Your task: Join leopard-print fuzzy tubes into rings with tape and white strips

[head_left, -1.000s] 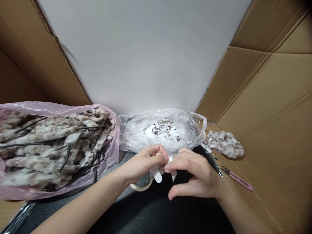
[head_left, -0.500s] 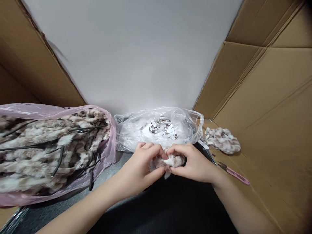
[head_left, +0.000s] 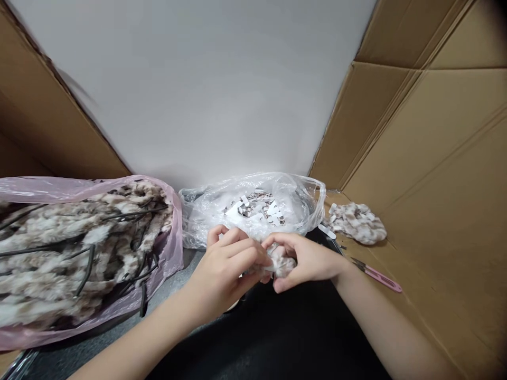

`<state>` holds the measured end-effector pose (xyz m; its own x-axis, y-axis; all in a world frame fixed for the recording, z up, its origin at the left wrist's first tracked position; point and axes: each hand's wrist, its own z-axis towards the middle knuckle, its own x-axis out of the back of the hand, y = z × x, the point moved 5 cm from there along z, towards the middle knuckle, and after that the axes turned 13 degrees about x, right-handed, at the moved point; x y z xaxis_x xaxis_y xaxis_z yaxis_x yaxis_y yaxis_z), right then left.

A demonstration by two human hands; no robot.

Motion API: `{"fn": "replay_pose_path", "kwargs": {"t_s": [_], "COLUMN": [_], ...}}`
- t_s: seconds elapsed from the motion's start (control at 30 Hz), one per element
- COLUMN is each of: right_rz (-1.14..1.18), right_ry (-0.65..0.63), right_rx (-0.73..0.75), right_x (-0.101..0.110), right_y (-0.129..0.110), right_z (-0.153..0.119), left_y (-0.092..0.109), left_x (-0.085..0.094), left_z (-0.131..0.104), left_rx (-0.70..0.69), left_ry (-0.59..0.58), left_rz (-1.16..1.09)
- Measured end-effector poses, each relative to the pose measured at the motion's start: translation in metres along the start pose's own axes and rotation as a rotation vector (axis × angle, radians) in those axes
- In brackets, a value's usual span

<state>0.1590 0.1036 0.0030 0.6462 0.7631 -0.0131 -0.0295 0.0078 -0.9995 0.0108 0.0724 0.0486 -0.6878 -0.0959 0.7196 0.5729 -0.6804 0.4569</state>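
Observation:
My left hand [head_left: 233,266] is closed over the left part of a fluffy beige-and-white fur piece [head_left: 284,265], which looks like a scrunchie. Its fingertips pinch at a small white strip on the piece, perhaps a tag. Around the right side curve the thumb and forefinger of my right hand [head_left: 309,261], gripping the fur. Both hands meet above a black surface, just in front of a clear plastic bag [head_left: 206,224]. Part of the fur piece is hidden by the left fingers.
A pink bag [head_left: 177,232] of fur strips [head_left: 51,274] and dark cords lies left. White tags [head_left: 273,210] fill the clear bag. At right are a furry bundle [head_left: 358,224] and pink-handled snips [head_left: 382,279] on cardboard. Cardboard walls [head_left: 443,137] flank a white panel [head_left: 214,95].
My left hand has rolled over the fur piece, its fingers now covering the left part. The right thumb and forefinger have spread wider around it. The whole view has shifted slightly.

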Motion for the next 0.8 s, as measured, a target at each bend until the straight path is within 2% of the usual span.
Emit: {"fn": "replay_pose_path", "kwargs": {"t_s": [0.07, 0.1, 0.2, 0.27, 0.33, 0.53, 0.7, 0.8], "right_rz": [0.177, 0.257, 0.343, 0.305, 0.265, 0.157, 0.105, 0.031], "right_ry": [-0.098, -0.102, 0.062, 0.166, 0.212, 0.272, 0.287, 0.318], "right_rx": [-0.004, 0.012, 0.075, 0.078, 0.056, -0.002, -0.030, 0.002], "right_x": [0.002, 0.004, 0.011, 0.011, 0.010, 0.014, 0.016, 0.018], "right_y": [0.000, -0.001, -0.001, -0.001, 0.000, 0.003, 0.011, 0.007], "right_z": [-0.001, -0.001, 0.002, 0.003, 0.003, 0.004, 0.006, 0.005], "left_y": [0.003, 0.004, 0.007, 0.008, 0.008, 0.011, 0.014, 0.014], "left_x": [0.002, 0.002, 0.001, 0.000, -0.002, -0.006, -0.016, -0.019], "left_z": [-0.001, -0.001, -0.003, -0.005, -0.006, -0.008, -0.008, -0.008], "left_rx": [-0.061, -0.093, -0.171, -0.210, -0.241, -0.301, -0.325, -0.317], "left_ry": [0.027, 0.041, 0.071, 0.091, 0.108, 0.098, 0.016, -0.007], "left_rz": [0.036, 0.054, 0.102, 0.121, 0.130, 0.114, 0.156, 0.176]}}
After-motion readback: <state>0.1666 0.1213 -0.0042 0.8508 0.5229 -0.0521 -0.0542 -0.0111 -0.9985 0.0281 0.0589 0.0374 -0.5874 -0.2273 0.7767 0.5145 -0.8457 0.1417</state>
